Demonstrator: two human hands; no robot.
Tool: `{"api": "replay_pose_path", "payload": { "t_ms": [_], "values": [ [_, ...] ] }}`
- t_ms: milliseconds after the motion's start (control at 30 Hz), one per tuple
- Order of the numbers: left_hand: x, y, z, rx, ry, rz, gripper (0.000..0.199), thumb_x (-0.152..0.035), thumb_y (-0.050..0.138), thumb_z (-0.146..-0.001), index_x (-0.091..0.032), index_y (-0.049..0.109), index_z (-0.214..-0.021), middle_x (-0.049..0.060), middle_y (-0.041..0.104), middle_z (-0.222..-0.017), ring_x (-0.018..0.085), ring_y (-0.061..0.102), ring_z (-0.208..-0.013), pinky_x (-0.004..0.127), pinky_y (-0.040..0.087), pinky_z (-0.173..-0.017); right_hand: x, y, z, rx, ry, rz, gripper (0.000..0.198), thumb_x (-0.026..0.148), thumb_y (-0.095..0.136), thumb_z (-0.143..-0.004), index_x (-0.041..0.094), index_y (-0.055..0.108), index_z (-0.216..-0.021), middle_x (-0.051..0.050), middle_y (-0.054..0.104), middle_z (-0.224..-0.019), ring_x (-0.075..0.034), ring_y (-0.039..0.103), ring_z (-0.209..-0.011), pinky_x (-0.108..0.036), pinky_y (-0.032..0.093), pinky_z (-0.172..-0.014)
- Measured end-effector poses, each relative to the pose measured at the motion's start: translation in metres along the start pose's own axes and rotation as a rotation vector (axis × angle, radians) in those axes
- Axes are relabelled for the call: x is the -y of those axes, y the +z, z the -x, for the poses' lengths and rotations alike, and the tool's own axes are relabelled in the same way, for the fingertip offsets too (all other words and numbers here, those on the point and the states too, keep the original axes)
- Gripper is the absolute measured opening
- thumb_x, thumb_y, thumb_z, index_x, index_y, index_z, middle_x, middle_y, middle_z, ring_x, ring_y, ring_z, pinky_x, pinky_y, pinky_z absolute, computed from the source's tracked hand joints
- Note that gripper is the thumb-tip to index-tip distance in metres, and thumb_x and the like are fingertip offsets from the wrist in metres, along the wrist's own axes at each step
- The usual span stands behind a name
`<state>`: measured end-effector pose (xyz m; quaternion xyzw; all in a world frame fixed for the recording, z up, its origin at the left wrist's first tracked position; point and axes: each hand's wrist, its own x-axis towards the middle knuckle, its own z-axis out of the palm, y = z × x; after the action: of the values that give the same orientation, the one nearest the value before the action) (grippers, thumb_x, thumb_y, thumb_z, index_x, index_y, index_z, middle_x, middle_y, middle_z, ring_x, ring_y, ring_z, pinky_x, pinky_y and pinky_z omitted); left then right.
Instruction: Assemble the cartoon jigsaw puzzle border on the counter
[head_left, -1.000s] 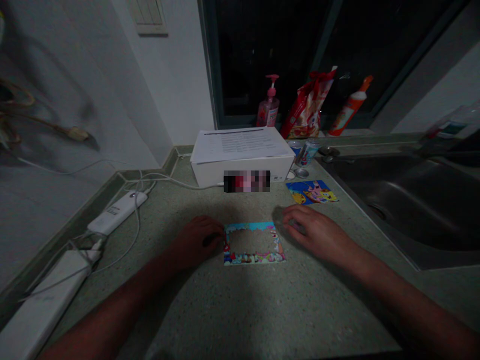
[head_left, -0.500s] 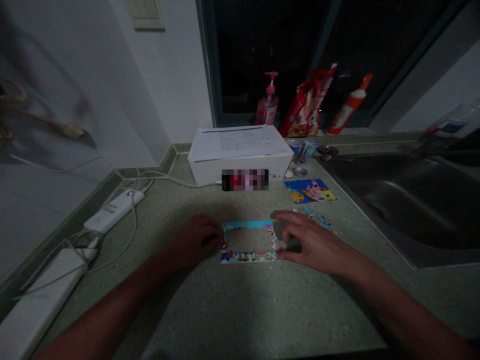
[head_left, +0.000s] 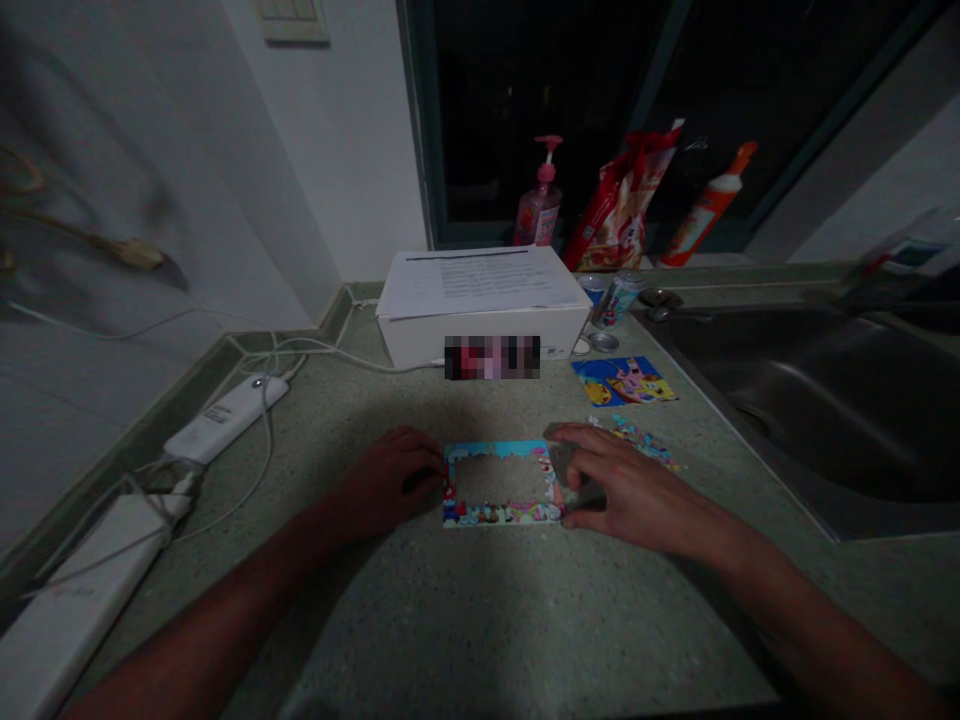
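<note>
A rectangular jigsaw puzzle border (head_left: 502, 514) lies flat on the counter, its top strip light blue and its lower strip many-coloured, with bare counter showing inside it. My left hand (head_left: 394, 478) rests at its left edge, fingers bent and a gap between thumb and fingers. At the right edge is my right hand (head_left: 626, 490), with thumb and fingers apart around the border's corners, fingertips at or touching it. Beyond the right hand, loose puzzle pieces (head_left: 646, 440) lie in a pile, partly hidden by it. A blue picture card (head_left: 622, 381) with cartoon figures lies farther back.
A white box (head_left: 420, 340) with a printed sheet (head_left: 480, 280) on top stands behind. To the right is a metal sink (head_left: 825, 390); a can (head_left: 618, 302) stands near it. Power strips (head_left: 225, 418) and cables lie left. A pump bottle (head_left: 538, 210) and red bag (head_left: 619, 205) stand by the window.
The camera view has shifted slightly. Both hands stay at the sides of the puzzle border, and the right thumb sits marginally farther right.
</note>
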<state>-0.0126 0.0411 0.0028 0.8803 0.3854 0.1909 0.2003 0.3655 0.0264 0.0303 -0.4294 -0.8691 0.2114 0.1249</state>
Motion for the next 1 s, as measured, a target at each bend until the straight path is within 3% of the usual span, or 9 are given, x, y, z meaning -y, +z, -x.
{"api": "replay_pose_path", "payload": {
  "t_ms": [1000],
  "values": [
    [0.0024,0.0022,0.0003,-0.031,0.065,-0.016,0.016,-0.021,0.065,-0.104,-0.024,0.08,-0.107,0.005,0.079,-0.113,0.024,0.071,-0.109,0.042,0.056,-0.1,-0.0058,-0.0011,-0.0007,0.01,0.021,0.014,0.037,0.03,0.101,-0.079,0.024,0.066,-0.086,-0.012,0.063,-0.158,-0.037,0.059,-0.148,-0.053,0.051,-0.119]
  ]
}}
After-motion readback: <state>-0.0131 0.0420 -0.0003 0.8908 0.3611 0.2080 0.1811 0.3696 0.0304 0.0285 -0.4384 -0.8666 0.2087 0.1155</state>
